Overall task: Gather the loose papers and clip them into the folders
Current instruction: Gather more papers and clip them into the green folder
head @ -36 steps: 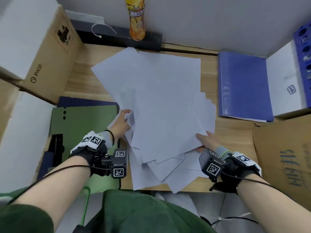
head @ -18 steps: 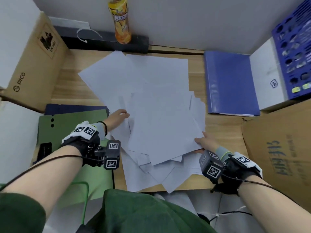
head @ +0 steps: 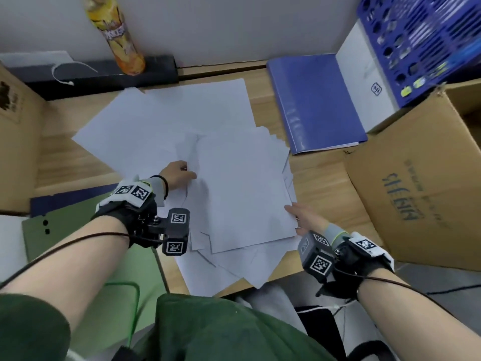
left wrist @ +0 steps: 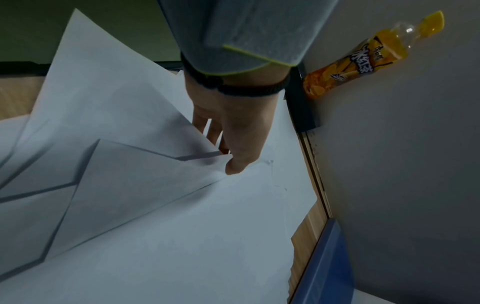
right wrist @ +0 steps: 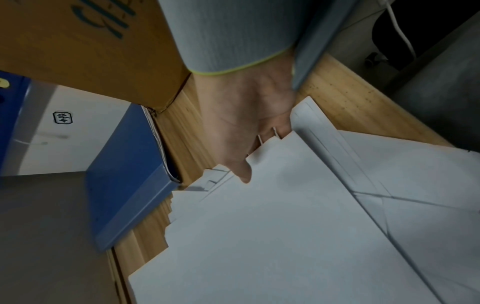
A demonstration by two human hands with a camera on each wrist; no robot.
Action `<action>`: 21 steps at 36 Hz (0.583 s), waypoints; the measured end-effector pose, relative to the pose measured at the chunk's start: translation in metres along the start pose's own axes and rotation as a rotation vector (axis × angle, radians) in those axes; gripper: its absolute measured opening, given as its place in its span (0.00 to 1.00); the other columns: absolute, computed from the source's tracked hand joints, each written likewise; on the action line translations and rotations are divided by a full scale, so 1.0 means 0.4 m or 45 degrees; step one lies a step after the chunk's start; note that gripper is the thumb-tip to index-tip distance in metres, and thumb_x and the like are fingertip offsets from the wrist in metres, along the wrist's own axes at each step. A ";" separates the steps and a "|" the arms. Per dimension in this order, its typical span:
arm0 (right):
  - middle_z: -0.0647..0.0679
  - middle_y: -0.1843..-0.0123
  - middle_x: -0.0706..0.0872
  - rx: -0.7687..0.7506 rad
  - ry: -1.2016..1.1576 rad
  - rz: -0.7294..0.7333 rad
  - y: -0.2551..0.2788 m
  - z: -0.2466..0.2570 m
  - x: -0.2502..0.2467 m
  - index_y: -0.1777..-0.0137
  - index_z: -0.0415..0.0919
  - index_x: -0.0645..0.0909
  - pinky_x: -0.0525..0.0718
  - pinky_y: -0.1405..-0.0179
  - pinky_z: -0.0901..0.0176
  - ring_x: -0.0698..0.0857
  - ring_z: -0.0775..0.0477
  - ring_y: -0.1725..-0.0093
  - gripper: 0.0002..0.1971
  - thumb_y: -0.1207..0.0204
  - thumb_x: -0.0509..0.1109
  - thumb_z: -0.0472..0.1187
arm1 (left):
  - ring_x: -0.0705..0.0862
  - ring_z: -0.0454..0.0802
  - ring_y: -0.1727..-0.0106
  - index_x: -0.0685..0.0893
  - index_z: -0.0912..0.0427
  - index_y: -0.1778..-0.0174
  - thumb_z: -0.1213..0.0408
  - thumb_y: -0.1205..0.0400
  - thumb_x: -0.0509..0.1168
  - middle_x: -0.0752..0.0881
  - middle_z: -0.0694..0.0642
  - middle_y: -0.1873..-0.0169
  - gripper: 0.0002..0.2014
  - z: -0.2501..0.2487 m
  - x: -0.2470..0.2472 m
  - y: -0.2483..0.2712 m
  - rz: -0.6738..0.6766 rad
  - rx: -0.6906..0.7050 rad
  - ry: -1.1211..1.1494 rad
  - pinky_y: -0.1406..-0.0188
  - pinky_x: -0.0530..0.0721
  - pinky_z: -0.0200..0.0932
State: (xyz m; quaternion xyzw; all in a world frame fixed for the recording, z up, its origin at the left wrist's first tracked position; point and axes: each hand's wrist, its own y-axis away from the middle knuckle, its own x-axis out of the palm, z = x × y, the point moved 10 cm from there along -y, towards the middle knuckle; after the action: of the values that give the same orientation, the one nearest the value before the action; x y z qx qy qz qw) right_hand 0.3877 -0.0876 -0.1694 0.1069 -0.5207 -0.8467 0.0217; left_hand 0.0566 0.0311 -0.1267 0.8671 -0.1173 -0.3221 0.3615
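Note:
A loose pile of white papers (head: 197, 142) lies fanned across the middle of the wooden desk (head: 320, 178). My left hand (head: 181, 174) pinches the pile's left edge, thumb (left wrist: 235, 166) on top and fingers tucked under the sheets. At the pile's right corner my right hand (head: 299, 213) grips the same way: its thumb (right wrist: 244, 174) lies on the top sheet and the fingers are hidden beneath. A closed blue folder (head: 315, 102) lies at the back right. An open green folder (head: 78, 243) lies at the left on a dark blue one (head: 65, 198).
Cardboard boxes stand at the left (head: 15, 142) and right (head: 421, 183). An orange drink bottle (head: 117, 35) stands on a black box (head: 104, 74) at the back wall. A white box (head: 364, 82) and a blue crate (head: 421, 40) sit at the back right. Some sheets overhang the desk's near edge.
Both hands have pushed inward, and the top sheets now lie more squarely stacked. My left hand has slid right and farther onto the pile. The head view has swung left.

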 end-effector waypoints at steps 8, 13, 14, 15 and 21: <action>0.43 0.22 0.68 0.048 0.076 -0.133 -0.005 0.008 0.019 0.19 0.36 0.58 0.69 0.27 0.50 0.69 0.39 0.23 0.38 0.22 0.67 0.55 | 0.77 0.54 0.44 0.73 0.64 0.34 0.61 0.20 0.69 0.79 0.56 0.43 0.21 -0.013 0.055 0.018 0.131 0.018 -0.058 0.46 0.72 0.44; 0.45 0.26 0.77 -0.001 0.023 -0.067 -0.173 -0.079 0.005 0.23 0.45 0.69 0.75 0.28 0.42 0.77 0.40 0.29 0.66 0.65 0.78 0.77 | 0.76 0.54 0.37 0.68 0.62 0.28 0.60 0.20 0.69 0.77 0.55 0.36 0.27 0.001 0.076 0.032 0.175 0.011 0.062 0.40 0.72 0.45; 0.42 0.27 0.77 -0.020 -0.010 -0.057 -0.185 -0.082 0.005 0.22 0.42 0.68 0.75 0.28 0.40 0.77 0.38 0.29 0.64 0.61 0.78 0.72 | 0.77 0.54 0.36 0.68 0.62 0.26 0.62 0.20 0.69 0.78 0.55 0.35 0.27 0.001 0.084 0.037 0.192 0.029 0.078 0.39 0.73 0.44; 0.40 0.27 0.77 -0.021 -0.023 -0.069 -0.182 -0.075 0.007 0.22 0.39 0.67 0.75 0.28 0.39 0.77 0.37 0.29 0.60 0.55 0.78 0.67 | 0.77 0.54 0.36 0.69 0.61 0.26 0.63 0.20 0.69 0.78 0.55 0.35 0.27 0.006 0.092 0.041 0.210 0.045 0.100 0.39 0.73 0.45; 0.45 0.52 0.85 -0.022 0.034 -0.056 -0.019 0.023 0.067 0.28 0.32 0.72 0.83 0.76 0.71 0.84 0.47 0.59 0.24 0.20 0.68 0.45 | 0.86 0.44 0.57 0.82 0.58 0.40 0.66 0.20 0.69 0.87 0.50 0.53 0.13 0.057 0.126 0.078 0.254 0.048 0.296 0.68 0.83 0.32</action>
State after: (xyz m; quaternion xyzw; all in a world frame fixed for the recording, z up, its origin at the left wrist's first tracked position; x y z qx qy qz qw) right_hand 0.3601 -0.0802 -0.1764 0.1295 -0.5106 -0.8499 0.0110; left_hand 0.0815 -0.0256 -0.1407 0.8891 -0.1662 -0.1800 0.3865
